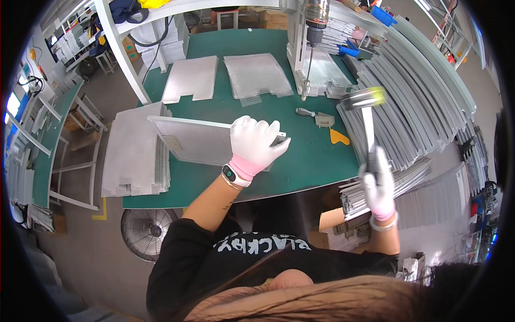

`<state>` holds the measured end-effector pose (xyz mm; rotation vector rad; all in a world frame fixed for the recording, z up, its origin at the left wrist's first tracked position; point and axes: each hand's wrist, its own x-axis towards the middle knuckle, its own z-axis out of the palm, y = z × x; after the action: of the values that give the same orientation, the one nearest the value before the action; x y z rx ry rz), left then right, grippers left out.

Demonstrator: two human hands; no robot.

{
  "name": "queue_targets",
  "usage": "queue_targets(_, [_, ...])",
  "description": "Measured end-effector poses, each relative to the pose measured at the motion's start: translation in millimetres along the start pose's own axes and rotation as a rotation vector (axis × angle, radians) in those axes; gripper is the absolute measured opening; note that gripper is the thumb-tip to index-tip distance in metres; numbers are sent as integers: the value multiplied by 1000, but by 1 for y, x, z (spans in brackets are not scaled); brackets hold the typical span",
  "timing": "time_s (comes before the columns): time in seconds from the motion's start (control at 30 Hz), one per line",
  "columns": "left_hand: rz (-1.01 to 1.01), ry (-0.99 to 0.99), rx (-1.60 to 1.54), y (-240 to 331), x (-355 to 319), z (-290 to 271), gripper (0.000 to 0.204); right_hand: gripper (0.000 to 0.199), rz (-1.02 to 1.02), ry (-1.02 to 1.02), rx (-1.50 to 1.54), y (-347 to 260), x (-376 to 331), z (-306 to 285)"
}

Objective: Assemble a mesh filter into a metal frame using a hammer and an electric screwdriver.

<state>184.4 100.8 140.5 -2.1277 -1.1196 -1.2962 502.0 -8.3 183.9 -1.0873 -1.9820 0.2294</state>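
In a white glove, my left hand [252, 140] grips the upper edge of a framed mesh panel [201, 140] that stands on edge on the green table. A small tan piece sits near the panel's left end, and a dark piece shows at its right end beside my fingers. My right hand [377, 185], also gloved, is closed round the handle of a mallet [365, 99]. Its head, dark with a yellow end, is raised above the table's right side and blurred. A screwdriver [305, 112], a grey metal bracket [324, 120] and an orange scraper [339, 137] lie between the panel and the mallet.
Mesh sheets lie stacked at left [134, 153], with notched sheets [191, 79] farther back. A hanging power driver [315, 32] points its long bit down near a white post. Long grey frame strips [413, 91] are piled at right. A floor fan [149, 231] stands below the table [214, 197].
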Motion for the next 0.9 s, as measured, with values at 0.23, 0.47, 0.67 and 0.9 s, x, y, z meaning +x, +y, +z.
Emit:
queue_targets(0.23, [-38,121,-15,0,-2,12,25,63,-204,-15,-211,-44,30,-16])
queue_targets(0.47, [-24,116,-45,-6,-5,17,27,57,-89,-397,-395,-53,45,1])
queue_targets(0.67, [-15,139,-43,-6,-5,21,27,59,-101,-306,-434,-38,20,22])
queue_targets(0.9, [-23,159,-49,-9,-8,21,29,60,-18,55,-124,-40,15,14])
